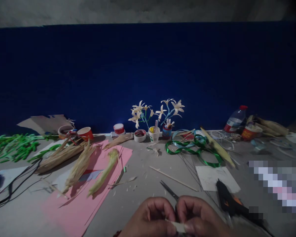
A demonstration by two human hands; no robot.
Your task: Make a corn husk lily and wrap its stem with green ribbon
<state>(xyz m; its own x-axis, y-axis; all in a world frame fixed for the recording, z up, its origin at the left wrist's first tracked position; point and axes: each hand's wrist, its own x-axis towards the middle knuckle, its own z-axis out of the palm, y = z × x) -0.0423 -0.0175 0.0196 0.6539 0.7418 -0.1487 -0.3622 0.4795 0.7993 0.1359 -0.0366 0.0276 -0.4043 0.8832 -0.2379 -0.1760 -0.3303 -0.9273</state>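
Observation:
At the bottom centre, my left hand [154,215] and my right hand [199,214] are close together, fingers pinched. Between the fingertips and thumbs of both is a small pale strip [178,226], which looks like corn husk; its lower part is cut off by the frame edge. Just beyond my hands lie scissors [169,190], blades pointing away to the left, with the handles hidden behind my fingers. A thin wooden stick [174,178] lies past them. To the right of my right hand rests a black hot glue gun [229,200].
Pink paper [98,204] bears dried corn husks [80,166]. Pale husk flowers [138,115] stand in a paper cup [154,134] at the back. Green ribbon [209,161], a white card [218,177], a plastic bottle [235,120] and green fuzzy stems [17,146] lie around.

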